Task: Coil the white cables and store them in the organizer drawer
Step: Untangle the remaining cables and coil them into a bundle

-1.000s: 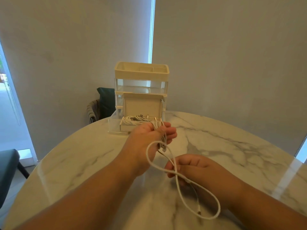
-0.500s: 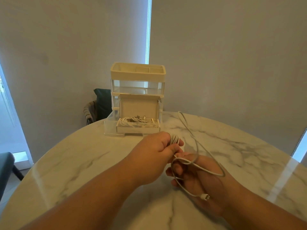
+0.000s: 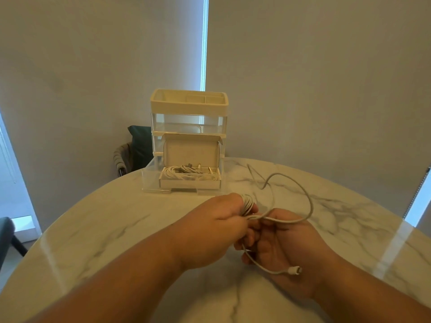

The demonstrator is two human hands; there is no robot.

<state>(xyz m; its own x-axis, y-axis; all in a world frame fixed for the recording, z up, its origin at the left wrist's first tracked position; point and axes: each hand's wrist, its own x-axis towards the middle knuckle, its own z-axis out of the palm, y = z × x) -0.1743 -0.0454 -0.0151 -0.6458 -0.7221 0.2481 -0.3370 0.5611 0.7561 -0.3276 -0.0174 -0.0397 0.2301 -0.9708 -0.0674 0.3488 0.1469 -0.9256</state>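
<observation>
My left hand [image 3: 217,227] is closed on a white cable [image 3: 300,190], with several turns wound around its fingers. Just to its right, my right hand [image 3: 286,248] pinches the same cable's free length. That length arcs up and over to the right, and its plug end [image 3: 294,269] hangs across my right wrist. Beyond my hands stands the clear and cream organizer [image 3: 189,108]. Its bottom drawer [image 3: 149,176] is pulled out and holds an open white box [image 3: 190,183] with coiled white cables [image 3: 186,171] inside.
Everything rests on a round white marble table [image 3: 116,229] with its edge curving left and right. A dark chair back [image 3: 138,145] stands behind the organizer's left. Another dark seat [image 3: 5,231] sits at the far left, off the table.
My left hand has drawn back from the drawer toward me. The loose loop has swung from below my right hand up and over to the right, and the plug now hangs at my right wrist.
</observation>
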